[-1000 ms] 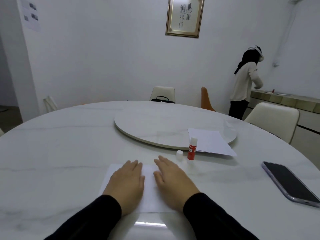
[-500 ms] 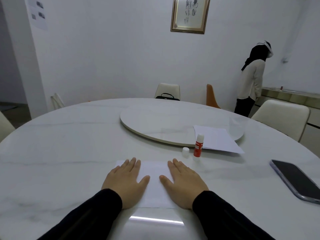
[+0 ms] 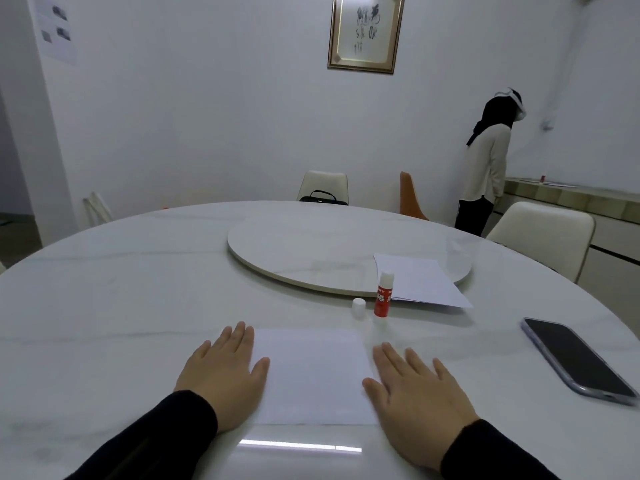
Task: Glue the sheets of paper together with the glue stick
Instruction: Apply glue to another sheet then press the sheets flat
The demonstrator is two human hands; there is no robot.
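At the near edge of the round marble table (image 3: 104,306), a white paper sheet (image 3: 311,372) is lying flat, its long axis running left to right, its near edge sitting parallel to the table's rim. The left hand (image 3: 225,372) is pressing palm-down on the sheet's left border, fingers straight and close together, thumb spread onto the paper. The right hand (image 3: 415,393) is lying flat at the right border, fingers straight and slightly fanned, mostly on bare marble, thumb touching the sheet's edge. Neither hand is holding anything.

Beyond the sheet's far right corner, the glue stick (image 3: 383,294) is standing upright, long axis vertical, white tip pointing up and uncapped. Its white cap (image 3: 358,307) is sitting just beside it on the left. The stick is lying ahead of the right hand's fingertips, well apart from the left; judged from that, the right hand is the nearer one for a reach.

Just behind the stick, a spare stack of sheets (image 3: 422,282) is overhanging the near right rim of the lazy Susan (image 3: 294,251). Toward the table's right edge, a smartphone (image 3: 578,362) is lying face up.
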